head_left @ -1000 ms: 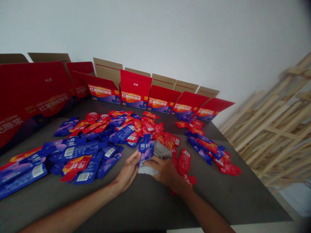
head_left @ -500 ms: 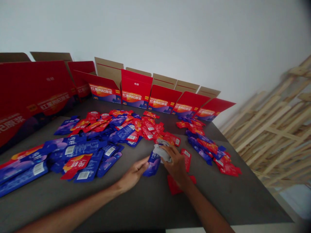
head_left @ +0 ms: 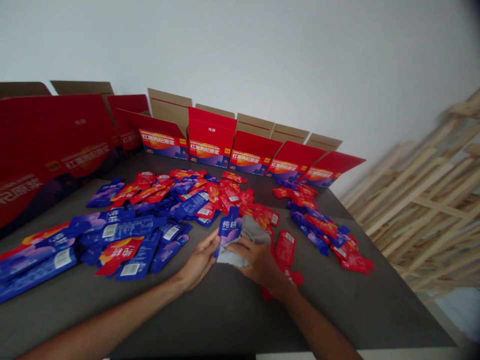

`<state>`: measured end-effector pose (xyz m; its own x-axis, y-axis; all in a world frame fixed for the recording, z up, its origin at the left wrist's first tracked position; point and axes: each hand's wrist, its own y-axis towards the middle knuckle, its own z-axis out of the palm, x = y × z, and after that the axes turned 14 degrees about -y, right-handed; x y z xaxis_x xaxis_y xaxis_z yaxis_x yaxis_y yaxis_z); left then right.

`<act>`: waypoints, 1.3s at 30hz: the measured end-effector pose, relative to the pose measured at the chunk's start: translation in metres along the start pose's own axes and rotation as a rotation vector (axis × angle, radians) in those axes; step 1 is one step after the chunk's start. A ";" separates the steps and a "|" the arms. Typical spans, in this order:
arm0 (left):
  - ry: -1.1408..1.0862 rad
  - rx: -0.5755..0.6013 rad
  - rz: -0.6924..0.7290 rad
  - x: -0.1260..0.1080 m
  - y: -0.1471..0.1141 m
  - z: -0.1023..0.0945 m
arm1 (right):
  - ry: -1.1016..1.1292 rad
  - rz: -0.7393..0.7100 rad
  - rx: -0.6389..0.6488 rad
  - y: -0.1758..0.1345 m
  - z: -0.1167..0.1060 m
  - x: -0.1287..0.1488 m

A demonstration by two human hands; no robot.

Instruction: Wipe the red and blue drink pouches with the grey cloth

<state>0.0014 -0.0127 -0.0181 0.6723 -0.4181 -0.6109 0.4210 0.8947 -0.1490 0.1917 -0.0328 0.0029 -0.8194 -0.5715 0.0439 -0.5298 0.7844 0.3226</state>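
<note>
My left hand is closed on the left edge of a blue pouch, which is held upright with its narrow spout end up. My right hand grips a crumpled grey cloth and presses it against the lower part of the pouch, which the cloth covers. Just right of that hand lie red pouches, partly hidden by my forearm. Beyond both hands spreads a mixed pile of red pouches and blue pouches.
More blue pouches lie at the left of the dark table. A string of mixed pouches runs along the right. Red printed boxes with raised flaps line the back. Wooden slats stand beyond the right edge.
The cloth has moved from the top of the blue pouch to its lower part, uncovering the spout end. The left hand and pouch have shifted slightly up and left.
</note>
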 end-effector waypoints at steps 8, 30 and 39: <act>0.241 0.119 -0.014 0.005 0.000 -0.007 | -0.030 0.191 -0.154 -0.001 -0.006 -0.007; 0.169 0.052 0.004 0.001 0.002 -0.009 | -0.032 0.081 -0.014 0.000 -0.004 -0.001; 0.175 0.034 -0.035 0.000 -0.006 0.001 | 0.368 0.436 -0.138 0.004 -0.027 -0.026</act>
<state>-0.0006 -0.0178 -0.0161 0.5422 -0.4127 -0.7319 0.4647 0.8730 -0.1480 0.2170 -0.0211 0.0282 -0.8122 -0.2686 0.5179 -0.1071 0.9413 0.3202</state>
